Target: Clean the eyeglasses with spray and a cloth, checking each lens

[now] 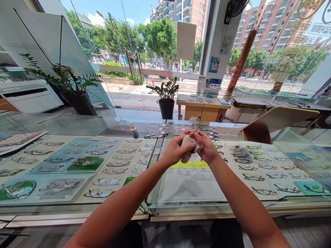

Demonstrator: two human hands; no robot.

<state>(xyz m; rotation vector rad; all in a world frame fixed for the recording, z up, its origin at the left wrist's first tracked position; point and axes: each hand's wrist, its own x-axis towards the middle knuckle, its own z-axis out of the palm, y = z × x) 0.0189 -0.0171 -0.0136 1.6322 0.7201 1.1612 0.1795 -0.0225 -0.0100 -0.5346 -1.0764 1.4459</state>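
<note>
Above the glass counter, my left hand [177,150] is closed around a pale cloth [186,142]. My right hand [208,148] meets it from the other side, its thumb and fingers pinched on a pair of eyeglasses. One round lens of the eyeglasses [194,121] sticks up beyond my fingertips, with a dark piece at its upper right corner. The rest of the frame is hidden behind the cloth and my fingers. Part of the cloth hangs below my left hand.
The glass counter [152,203] holds rows of eyeglasses on light panels. A small spray bottle [133,131] and more frames stand on its top behind my hands. A brown slanted stand [279,120] is at the right. Potted plants [166,108] stand beyond, near the window.
</note>
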